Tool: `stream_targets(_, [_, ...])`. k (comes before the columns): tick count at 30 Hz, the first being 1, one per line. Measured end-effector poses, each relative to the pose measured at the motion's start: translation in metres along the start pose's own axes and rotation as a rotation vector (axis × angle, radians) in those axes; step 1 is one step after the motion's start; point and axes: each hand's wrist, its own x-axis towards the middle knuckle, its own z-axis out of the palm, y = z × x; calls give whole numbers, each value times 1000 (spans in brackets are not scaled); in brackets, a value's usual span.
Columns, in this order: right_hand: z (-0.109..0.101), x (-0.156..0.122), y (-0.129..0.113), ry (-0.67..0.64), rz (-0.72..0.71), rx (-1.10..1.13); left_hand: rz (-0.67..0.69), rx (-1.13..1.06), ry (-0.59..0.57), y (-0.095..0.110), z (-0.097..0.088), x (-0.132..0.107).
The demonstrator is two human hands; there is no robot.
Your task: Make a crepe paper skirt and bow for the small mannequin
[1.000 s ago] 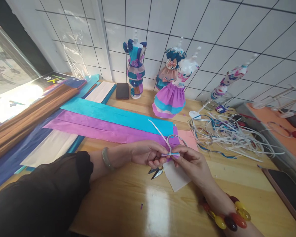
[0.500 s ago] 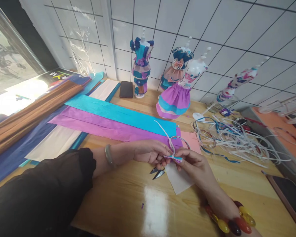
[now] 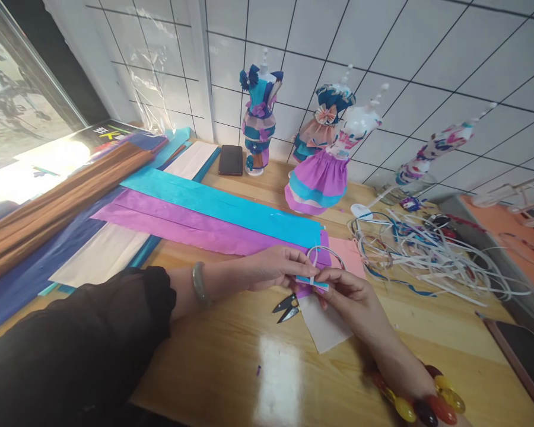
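Between my hands is a small bundle of folded blue and purple crepe paper (image 3: 321, 286), with a narrow white strip (image 3: 315, 256) wrapped round its middle. My left hand (image 3: 278, 267) pinches the strip where it crosses the bundle. With thumb and fingers closed, my right hand (image 3: 353, 296) grips the bundle's right end. The strip's free length curves up in a loop behind the fingers. Just below my left hand lie black thread snips (image 3: 287, 308), blades apart, beside a pale paper piece (image 3: 326, 326). My fingertips partly hide the bundle.
Long blue (image 3: 231, 204) and purple paper strips (image 3: 182, 225) stretch left. Dressed mini mannequins (image 3: 258, 127) stand by the tiled wall, near a phone (image 3: 231, 160). Tangled paper strips (image 3: 436, 249) lie at right, and another dark device (image 3: 523, 350) near the right edge.
My left fingers have shifted up onto the white strip at the bundle's middle. The strip's long upright end no longer shows above the hands. My right hand keeps its grip.
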Motion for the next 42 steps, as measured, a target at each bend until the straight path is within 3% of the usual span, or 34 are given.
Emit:
stream_targets(5, [0,2,0,84,46,45,340,289,187,0,6,-1])
stream_targets(8, [1,3,-1,125,104,143,606,601,243,1,9,-4])
stream_targets(11, [3,4,-2,146,160,246,898,1041,191,2,10,-8])
stream_targets(14, [4,5,-4,149,185,282,1076,1428,94,0,7,-9])
stream_targets(18, [4,6,-3,147,177,309,1155,1562,126,-3,2,-7])
stream_targets(20, [4,6,-3,146,161,308,1123,1518,180,-3,1,-6])
stream_targets(23, [5,6,-2,147,147,282,955,1463,232,-2,0,-5])
stream_targets(27, [5,6,-1,135,118,236,763,1455,182,1,0,-6])
stream_targets(34, [7,7,-1,146,97,182,669,1440,212,-1,2,-7])
stream_targets(38, [9,7,-3,163,97,131,610,1139,302,-4,9,-7])
stream_targets(42, [9,6,-5,183,122,58,372,766,316,-6,14,-7])
